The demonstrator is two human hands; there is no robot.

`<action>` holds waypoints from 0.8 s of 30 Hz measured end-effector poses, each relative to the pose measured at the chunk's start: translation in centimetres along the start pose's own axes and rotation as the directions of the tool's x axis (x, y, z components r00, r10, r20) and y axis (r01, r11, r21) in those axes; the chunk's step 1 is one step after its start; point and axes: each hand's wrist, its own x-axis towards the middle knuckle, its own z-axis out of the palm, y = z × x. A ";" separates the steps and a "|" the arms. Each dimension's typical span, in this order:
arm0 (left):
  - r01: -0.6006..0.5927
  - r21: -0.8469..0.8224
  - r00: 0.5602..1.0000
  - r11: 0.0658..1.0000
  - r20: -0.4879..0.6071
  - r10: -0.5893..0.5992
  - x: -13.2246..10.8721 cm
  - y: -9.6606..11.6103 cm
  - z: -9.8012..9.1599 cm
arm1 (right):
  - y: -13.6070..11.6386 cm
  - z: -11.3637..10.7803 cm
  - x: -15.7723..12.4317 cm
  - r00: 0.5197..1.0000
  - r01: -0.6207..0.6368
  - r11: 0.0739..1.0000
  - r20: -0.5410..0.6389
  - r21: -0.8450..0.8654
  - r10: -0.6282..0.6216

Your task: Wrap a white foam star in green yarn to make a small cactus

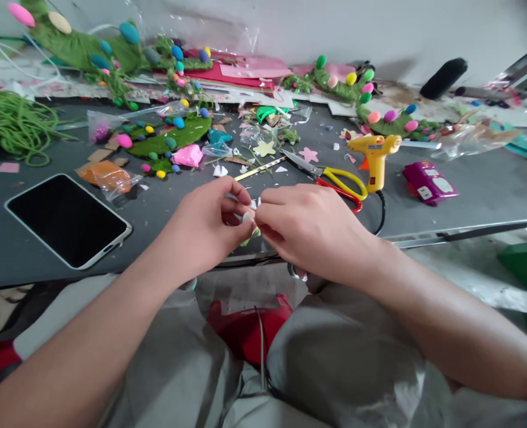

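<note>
My left hand [201, 223] pinches a small whitish piece [247, 218] between thumb and fingers, just over the table's front edge. Its kind is too small to make out. Meeting it from the other side, my right hand [310, 223] has its fingers curled shut, and its fingertips are mostly hidden, so what they grip does not show. A bit of green shows below the fingertips. Beyond the hands lie a thin patterned stick [260, 169] and scissors [330, 178] with yellow and red handles. A yellow glue gun [374, 157] stands right of the scissors.
A phone [69, 220] lies at the left, near green cord [16, 125]. Green leaf shapes with coloured balls [169, 134], paper scraps, a yellow star [264, 148] and an orange packet [107, 177] cover the table. A purple packet [430, 183] is at the right.
</note>
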 end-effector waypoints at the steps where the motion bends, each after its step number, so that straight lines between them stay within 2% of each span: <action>1: -0.010 0.004 0.999 1.000 -0.037 0.010 0.0 0.2 -0.1 | 0.0 -0.1 -0.1 1.000 -0.018 1.000 -0.001 0.018 0.018; 4: -0.050 -0.041 0.990 0.998 -0.135 0.045 -0.2 0.7 -0.3 | 0.2 -0.4 -0.7 0.997 -0.067 0.990 -0.014 0.125 0.070; 6: -0.066 -0.096 0.987 0.993 -0.154 0.051 -0.4 0.9 -0.4 | 0.6 -0.4 -1.2 0.993 -0.097 0.971 -0.040 0.218 0.108; 9: -0.061 -0.133 0.992 0.989 -0.114 0.046 -0.5 0.9 -0.5 | 1.6 -0.4 -1.8 0.989 -0.116 0.942 -0.055 0.315 0.140; 13: -0.033 -0.154 0.999 0.987 -0.023 0.029 -0.5 0.8 -0.6 | 2.7 -0.3 -1.9 0.992 -0.095 0.932 -0.049 0.350 0.120; 18: 0.086 -0.167 0.985 0.982 0.162 -0.058 -0.4 0.5 -0.1 | 2.8 0.0 -0.8 1.000 -0.020 0.973 -0.016 0.229 0.025; 24: 0.061 -0.046 0.994 0.997 0.089 -0.057 0.0 -0.4 0.3 | 0.9 0.3 0.6 0.999 0.030 0.999 0.026 -0.037 -0.029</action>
